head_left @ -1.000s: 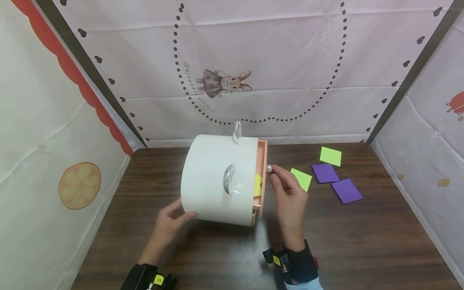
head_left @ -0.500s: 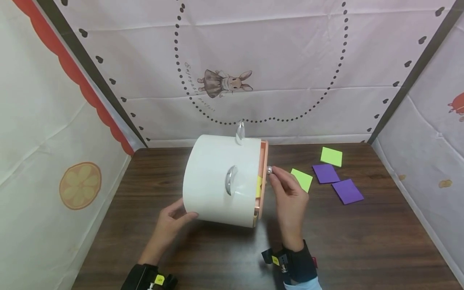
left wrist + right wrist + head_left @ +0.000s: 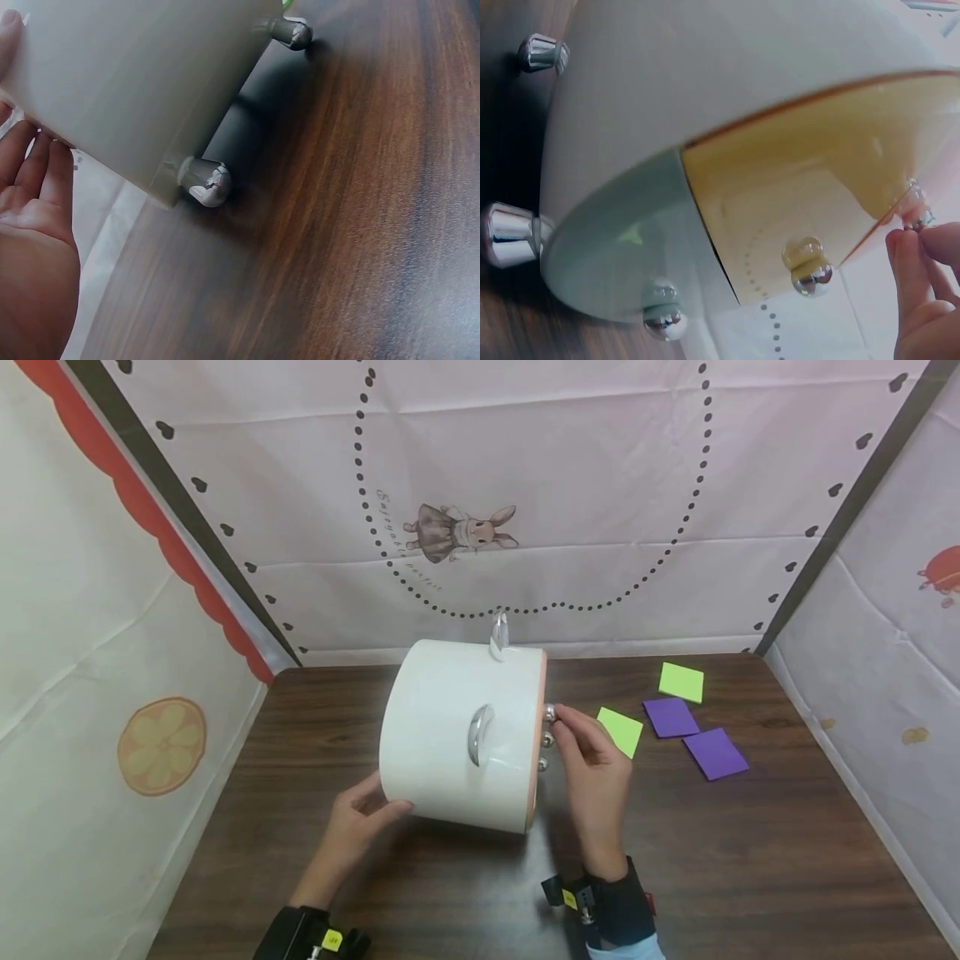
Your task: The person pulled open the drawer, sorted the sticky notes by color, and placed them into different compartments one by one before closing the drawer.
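A white rounded drawer box (image 3: 442, 727) with silver fittings sits mid-table. My left hand (image 3: 352, 822) holds its rear left end, thumb on the near side; in the left wrist view the fingers (image 3: 34, 169) reach along that edge. At the other end my right hand (image 3: 596, 777) pinches the silver drawer knob (image 3: 550, 712) farthest from me. Two more knobs show below it. From the right wrist, a yellow drawer front (image 3: 772, 180) and a grey-green drawer front (image 3: 630, 232) are flush with the box. The held drawer's face is mostly hidden there.
Right of the box lie two green paper squares (image 3: 682, 682) and two purple paper squares (image 3: 716, 753) on the wooden table (image 3: 720, 860). Silver feet (image 3: 206, 180) stick out from the box near the tabletop. Printed cloth walls (image 3: 600, 485) enclose the back and sides.
My right hand has pushed the peach-coloured drawer leftward into the box until its front is flush, hiding the yellow paper inside. The left hand stays at the rear end.
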`<move>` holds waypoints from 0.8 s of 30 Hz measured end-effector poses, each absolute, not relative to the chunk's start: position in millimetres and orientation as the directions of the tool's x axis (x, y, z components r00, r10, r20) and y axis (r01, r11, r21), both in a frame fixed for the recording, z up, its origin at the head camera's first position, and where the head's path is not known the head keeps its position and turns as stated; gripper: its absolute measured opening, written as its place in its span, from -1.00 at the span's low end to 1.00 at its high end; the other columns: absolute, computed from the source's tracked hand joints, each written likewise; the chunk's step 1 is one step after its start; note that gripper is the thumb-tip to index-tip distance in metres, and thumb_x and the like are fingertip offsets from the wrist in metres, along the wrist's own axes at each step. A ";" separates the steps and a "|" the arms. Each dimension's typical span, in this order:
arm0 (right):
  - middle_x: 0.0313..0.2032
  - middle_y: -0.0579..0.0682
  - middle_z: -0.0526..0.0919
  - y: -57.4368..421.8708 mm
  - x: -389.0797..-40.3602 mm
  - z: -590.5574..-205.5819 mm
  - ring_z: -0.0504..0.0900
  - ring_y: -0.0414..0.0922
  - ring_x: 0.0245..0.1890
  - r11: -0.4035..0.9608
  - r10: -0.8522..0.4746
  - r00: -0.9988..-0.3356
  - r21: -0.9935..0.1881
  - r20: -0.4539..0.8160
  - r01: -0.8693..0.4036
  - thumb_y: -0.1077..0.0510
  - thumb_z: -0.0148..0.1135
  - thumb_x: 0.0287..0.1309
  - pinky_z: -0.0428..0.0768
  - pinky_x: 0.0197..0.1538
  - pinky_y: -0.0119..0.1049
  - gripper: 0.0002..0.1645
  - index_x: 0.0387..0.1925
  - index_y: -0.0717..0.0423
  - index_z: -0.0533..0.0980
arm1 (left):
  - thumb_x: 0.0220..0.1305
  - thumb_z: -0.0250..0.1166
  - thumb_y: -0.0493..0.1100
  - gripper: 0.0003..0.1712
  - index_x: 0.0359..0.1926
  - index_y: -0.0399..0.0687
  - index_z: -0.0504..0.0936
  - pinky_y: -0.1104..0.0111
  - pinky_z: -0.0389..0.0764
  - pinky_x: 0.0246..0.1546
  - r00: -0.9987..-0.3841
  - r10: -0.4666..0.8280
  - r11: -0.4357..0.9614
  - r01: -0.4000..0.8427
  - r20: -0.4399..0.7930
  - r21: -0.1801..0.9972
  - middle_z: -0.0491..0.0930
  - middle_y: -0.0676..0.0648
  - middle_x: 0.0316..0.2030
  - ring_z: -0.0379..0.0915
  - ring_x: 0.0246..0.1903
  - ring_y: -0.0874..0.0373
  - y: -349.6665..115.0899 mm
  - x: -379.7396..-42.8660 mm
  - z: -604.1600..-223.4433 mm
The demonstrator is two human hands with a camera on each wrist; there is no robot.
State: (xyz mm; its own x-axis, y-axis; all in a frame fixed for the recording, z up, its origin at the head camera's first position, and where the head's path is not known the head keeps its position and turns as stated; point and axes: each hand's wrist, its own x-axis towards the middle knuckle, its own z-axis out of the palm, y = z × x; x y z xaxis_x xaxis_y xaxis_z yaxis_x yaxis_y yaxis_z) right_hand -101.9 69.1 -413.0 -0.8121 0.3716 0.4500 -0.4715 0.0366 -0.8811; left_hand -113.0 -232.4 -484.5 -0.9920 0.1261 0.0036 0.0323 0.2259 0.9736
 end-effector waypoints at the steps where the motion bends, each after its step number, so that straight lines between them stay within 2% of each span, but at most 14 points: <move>1: -0.08 0.10 0.65 69.6 -101.8 -413.0 0.64 0.02 -0.09 0.036 0.360 -0.819 -0.884 0.446 -0.465 0.32 0.27 0.20 0.61 -0.03 -0.21 -0.70 -0.01 0.25 0.61 | 0.13 0.42 0.03 -0.40 0.22 0.23 0.50 0.05 0.39 0.18 -0.992 0.124 0.226 0.036 0.008 0.973 0.49 0.12 0.18 0.33 0.22 0.18 -232.4 -112.8 -485.1; 8: -0.08 0.07 0.67 79.3 -104.4 -416.6 0.64 0.04 -0.10 0.041 0.305 -0.855 -0.902 0.420 -0.429 0.30 0.21 0.26 0.62 -0.05 -0.21 -0.72 0.00 0.24 0.59 | 0.18 0.38 0.05 -0.42 0.24 0.25 0.48 -0.01 0.31 0.23 -0.991 0.126 0.243 0.068 0.038 0.968 0.47 0.13 0.20 0.30 0.24 0.21 -232.7 -112.8 -489.9; 14: -0.04 0.00 0.64 86.2 -110.4 -424.1 0.60 0.00 -0.01 0.095 0.221 -0.907 -0.933 0.359 -0.347 0.26 0.23 0.26 0.57 0.04 -0.20 -0.69 0.04 0.17 0.57 | 0.24 0.34 0.01 -0.44 0.27 0.25 0.46 -0.03 0.32 0.22 -0.982 0.162 0.261 0.134 0.093 0.956 0.46 0.12 0.21 0.30 0.25 0.17 -234.9 -113.6 -493.9; 20: 0.06 0.13 0.56 89.0 -116.1 -434.7 0.53 0.07 0.08 0.130 0.083 -0.945 -0.944 0.316 -0.304 0.30 0.20 0.27 0.51 0.12 -0.07 -0.64 0.10 0.21 0.51 | 0.23 0.35 0.00 -0.42 0.28 0.29 0.44 0.01 0.34 0.21 -0.979 0.173 0.261 0.154 0.110 0.953 0.46 0.14 0.22 0.30 0.25 0.20 -234.5 -114.2 -494.4; 24: 0.08 0.10 0.55 90.1 -117.0 -439.0 0.53 0.08 0.09 0.103 0.048 -0.943 -0.941 0.328 -0.322 0.33 0.19 0.26 0.51 0.12 -0.07 -0.64 0.10 0.20 0.50 | 0.22 0.36 0.02 -0.41 0.27 0.32 0.45 0.06 0.36 0.20 -0.981 0.172 0.256 0.137 0.095 0.957 0.45 0.17 0.22 0.29 0.24 0.23 -233.9 -113.6 -494.5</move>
